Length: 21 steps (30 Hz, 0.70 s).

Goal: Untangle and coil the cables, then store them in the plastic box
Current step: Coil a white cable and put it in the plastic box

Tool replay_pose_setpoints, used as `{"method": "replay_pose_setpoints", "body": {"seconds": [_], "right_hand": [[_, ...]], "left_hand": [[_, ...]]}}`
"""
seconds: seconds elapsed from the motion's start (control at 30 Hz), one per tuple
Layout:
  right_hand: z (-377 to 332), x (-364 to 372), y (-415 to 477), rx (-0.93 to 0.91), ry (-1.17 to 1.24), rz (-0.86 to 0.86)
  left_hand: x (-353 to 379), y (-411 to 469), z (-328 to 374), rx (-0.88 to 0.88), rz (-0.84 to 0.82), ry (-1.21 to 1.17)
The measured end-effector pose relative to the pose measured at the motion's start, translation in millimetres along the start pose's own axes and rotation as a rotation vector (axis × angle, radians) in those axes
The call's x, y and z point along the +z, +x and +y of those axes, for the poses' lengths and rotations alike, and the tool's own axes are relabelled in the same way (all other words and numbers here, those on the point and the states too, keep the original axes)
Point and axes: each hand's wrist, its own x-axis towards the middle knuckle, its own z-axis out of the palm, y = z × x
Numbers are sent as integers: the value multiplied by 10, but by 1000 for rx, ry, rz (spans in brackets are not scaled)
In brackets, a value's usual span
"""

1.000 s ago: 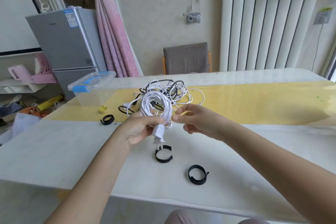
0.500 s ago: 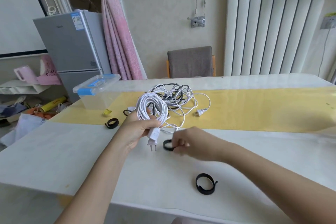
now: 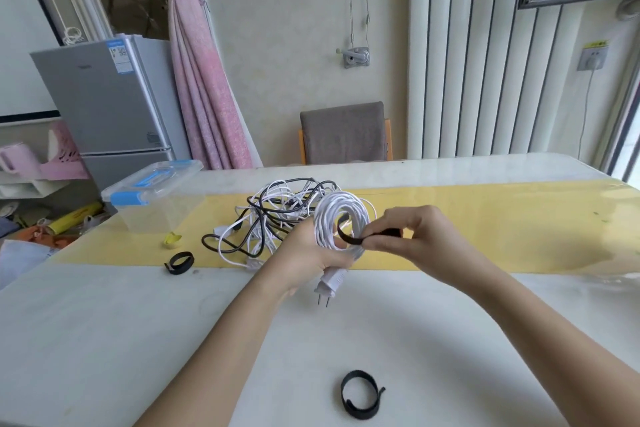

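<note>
From the head camera, I see the left hand (image 3: 304,253) wrapped around the lower part of a white coiled cable (image 3: 341,215), held up just right of the tangle of cables (image 3: 277,215). The coil's plug (image 3: 330,282) hangs below the hand, prongs down. The right hand (image 3: 422,236), further right of the tangle, pinches a black strap (image 3: 348,237) between thumb and fingertips. The strap touches the coil and curves across its opening. The tangle lies on the table (image 3: 104,322), black and white wires mixed. The plastic box (image 3: 152,198) stands left of the tangle, lid on. A second strap (image 3: 180,263) lies front-left of the tangle, and a third (image 3: 360,395) lies well in front of it.
</note>
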Motion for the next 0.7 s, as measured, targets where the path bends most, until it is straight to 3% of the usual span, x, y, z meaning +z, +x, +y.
{"method": "replay_pose_setpoints", "body": {"seconds": [0.23,0.3,0.47,0.7], "right_hand": [[108,-105,19,80,-184,51],[158,-66,31,-8,-348,132],[244,-17,54,-422,-663,292],[344,61,46,-405,-724,290]], "left_hand": [[195,81,-67,15,33,182],[242,72,-86,34,15,232],[285,-8,-35,99,-28,258],[273,-47,-57,119,-17,93]]}}
